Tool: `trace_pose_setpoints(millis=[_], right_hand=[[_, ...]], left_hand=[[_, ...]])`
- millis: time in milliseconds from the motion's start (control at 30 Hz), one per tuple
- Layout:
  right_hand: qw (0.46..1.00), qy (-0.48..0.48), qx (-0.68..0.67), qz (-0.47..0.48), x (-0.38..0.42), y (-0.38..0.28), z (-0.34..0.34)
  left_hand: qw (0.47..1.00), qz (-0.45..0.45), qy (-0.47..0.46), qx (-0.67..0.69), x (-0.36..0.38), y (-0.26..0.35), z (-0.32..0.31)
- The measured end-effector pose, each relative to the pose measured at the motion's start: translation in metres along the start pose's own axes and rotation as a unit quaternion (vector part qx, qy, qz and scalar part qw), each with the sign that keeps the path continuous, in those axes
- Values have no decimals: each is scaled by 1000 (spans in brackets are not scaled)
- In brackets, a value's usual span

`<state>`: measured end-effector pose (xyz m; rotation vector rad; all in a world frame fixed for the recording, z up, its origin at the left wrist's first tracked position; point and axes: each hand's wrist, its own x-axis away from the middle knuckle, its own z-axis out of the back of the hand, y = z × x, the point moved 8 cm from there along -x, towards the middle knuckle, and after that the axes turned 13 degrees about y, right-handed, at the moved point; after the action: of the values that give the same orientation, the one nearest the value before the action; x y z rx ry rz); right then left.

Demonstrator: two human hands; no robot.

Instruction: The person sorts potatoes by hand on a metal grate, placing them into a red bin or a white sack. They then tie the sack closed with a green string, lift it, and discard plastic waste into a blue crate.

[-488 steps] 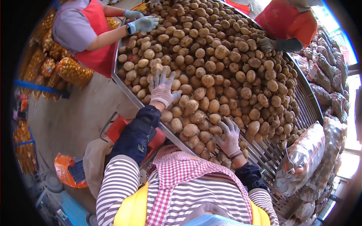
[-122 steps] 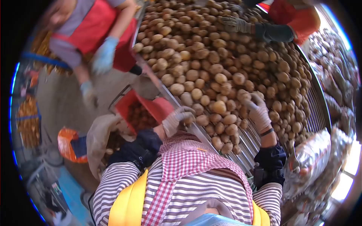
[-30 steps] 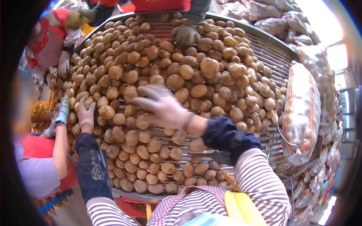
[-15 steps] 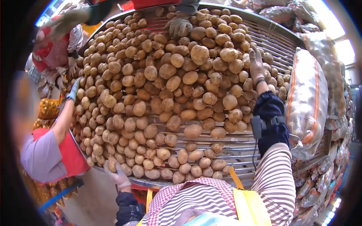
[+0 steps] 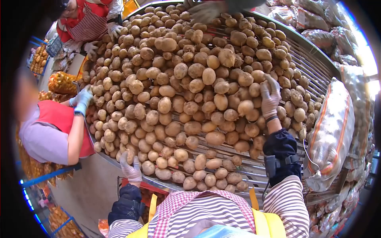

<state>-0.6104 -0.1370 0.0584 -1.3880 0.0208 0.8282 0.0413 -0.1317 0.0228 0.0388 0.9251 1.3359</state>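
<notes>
Brown potatoes (image 5: 190, 85) lie heaped over a slatted metal table (image 5: 307, 49). My right hand (image 5: 270, 97), in a thin pale glove, rests against the right part of the heap with its fingers stretched out. At the table's near left edge is my left hand (image 5: 131, 168), gloved too, thumb and fingers apart, beside the potatoes there. Neither hand is closed round a potato. A loose group of potatoes (image 5: 212, 174) sits on the near slats between my hands.
A full white sack with orange stripes (image 5: 331, 135) stands at the right table edge, more sacks (image 5: 317, 39) behind it. A co-worker in a red apron (image 5: 59, 127) works on the left, another (image 5: 89, 23) at the far left. A third person's gloved hand (image 5: 208, 11) reaches over the far edge.
My right hand has moved nearer along the heap and its fingers have spread. My left hand has shifted slightly right. The co-workers' hands have moved, and the camera view has shifted.
</notes>
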Motion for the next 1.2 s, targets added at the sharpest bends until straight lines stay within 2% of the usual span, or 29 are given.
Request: trace_pose_setpoints(millis=[67,100,300,367,400,433,500,533,600,633,700,733,833,867,900,933,967,1000,1033,1100,1167,1200], right_hand=[[995,-34,36,86,11,-36,-25],[998,-48,20,18,18,-38,-40],[997,-7,-79,17,27,-73,-144],[997,11,-36,61,47,-70,-180],[986,3,37,160,48,-91,-194],[982,-46,-10,182,49,-103,-215],[975,-88,-1,206,37,-114,-259],[973,-94,-5,209,30,-117,-283],[961,-172,-70,206,36,-137,-335],[931,-261,37,253,54,-148,-365],[933,-235,-19,272,70,-183,-390],[931,-237,-20,278,71,-197,-386],[935,-155,-73,310,74,-246,-327],[919,-147,-50,362,81,-249,-302],[921,-202,24,332,91,-233,-290],[909,-235,67,338,104,-212,-278],[896,-268,164,314,117,-192,-264],[885,-301,204,289,127,-170,-256],[884,-304,204,290,131,-161,-253],[882,-367,200,217,139,-137,-259],[857,-428,230,172,137,-144,-267],[841,-451,241,179,143,-150,-266]], left_hand=[[1000,-13,-17,-22,0,-1,-3],[999,-11,-22,-25,2,-2,-4],[999,2,-35,-27,0,3,-5],[998,16,-48,-31,2,-5,-4],[999,17,-42,-14,1,-1,-5],[999,19,-37,1,1,-1,-5],[999,21,-34,-5,6,-7,-3],[999,24,-31,9,4,-7,-5],[999,34,-21,20,4,-8,-4],[999,41,-13,15,6,-11,-4],[998,65,-18,18,8,-18,-3],[997,74,-6,28,8,-19,-2],[992,106,3,61,9,-22,-2],[996,81,19,44,4,-13,1],[995,87,19,44,4,-13,1],[997,71,18,30,3,-11,2],[998,52,18,16,0,-9,1],[999,31,22,11,-4,-2,2],[999,34,23,10,-5,-1,2],[999,43,15,17,-5,-2,1],[999,34,10,12,-6,-1,1],[999,29,17,11,-5,-2,1]])
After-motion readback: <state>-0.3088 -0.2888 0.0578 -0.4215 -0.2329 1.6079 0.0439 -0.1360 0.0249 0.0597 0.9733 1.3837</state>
